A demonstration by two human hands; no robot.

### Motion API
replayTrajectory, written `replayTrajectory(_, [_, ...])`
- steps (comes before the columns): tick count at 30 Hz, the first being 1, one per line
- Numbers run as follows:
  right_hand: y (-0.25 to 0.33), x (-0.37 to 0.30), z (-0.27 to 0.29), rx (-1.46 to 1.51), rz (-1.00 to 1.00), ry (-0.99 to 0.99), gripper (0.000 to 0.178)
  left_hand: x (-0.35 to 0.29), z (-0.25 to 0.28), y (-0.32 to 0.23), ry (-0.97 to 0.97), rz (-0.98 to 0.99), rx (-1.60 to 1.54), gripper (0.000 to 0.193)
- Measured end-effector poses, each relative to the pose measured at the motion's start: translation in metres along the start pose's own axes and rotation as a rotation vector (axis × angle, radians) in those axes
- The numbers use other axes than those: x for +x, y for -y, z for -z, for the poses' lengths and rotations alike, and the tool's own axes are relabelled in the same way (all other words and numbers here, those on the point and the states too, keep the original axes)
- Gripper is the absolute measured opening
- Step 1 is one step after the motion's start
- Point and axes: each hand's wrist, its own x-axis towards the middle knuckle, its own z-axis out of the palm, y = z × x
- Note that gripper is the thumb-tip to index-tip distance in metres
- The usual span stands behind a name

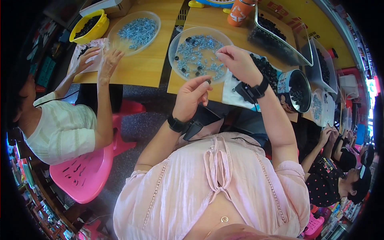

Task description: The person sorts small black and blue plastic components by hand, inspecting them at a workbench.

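My left hand (pixel 191 98) is at the near edge of a round clear tray (pixel 170 54), thumb and forefinger closed on a small black round part (pixel 208 81). Over the tray's right side, my right hand (pixel 242 66) has its thumb and forefinger pressed together; whatever they may pinch is too small to make out. Many small bluish pieces (pixel 204 43) lie scattered in the tray, with several black round parts (pixel 199 68) among them. A heap of such black parts (pixel 272 74) rests on a white sheet (pixel 229 92) under and beside my right wrist.
An open tin (pixel 283 82) with black parts stands right of the heap. Behind are a clear bin (pixel 276 50) and an orange cup (pixel 240 14). At left, a co-worker's hands (pixel 108 66) are by another tray (pixel 158 30) and a yellow basket (pixel 105 25). More people sit at right.
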Motion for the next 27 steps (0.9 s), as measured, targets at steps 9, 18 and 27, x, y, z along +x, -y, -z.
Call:
replayTrajectory(9, [0.036, -0.064, -0.013, 0.204, 0.151, -0.050, 0.014, 0.000, -0.008, -0.004, 0.111, 0.022, -0.200, 0.030])
replayTrajectory(18, [0.026, -0.080, -0.022, 0.067, 0.400, -0.273, 0.010, -0.001, -0.018, -0.002, 0.170, 0.032, -0.263, 0.028])
replayTrajectory(27, [0.013, -0.099, -0.038, 0.094, 0.411, -0.336, 0.014, -0.011, -0.019, 0.003, 0.139, 0.042, 0.052, 0.026])
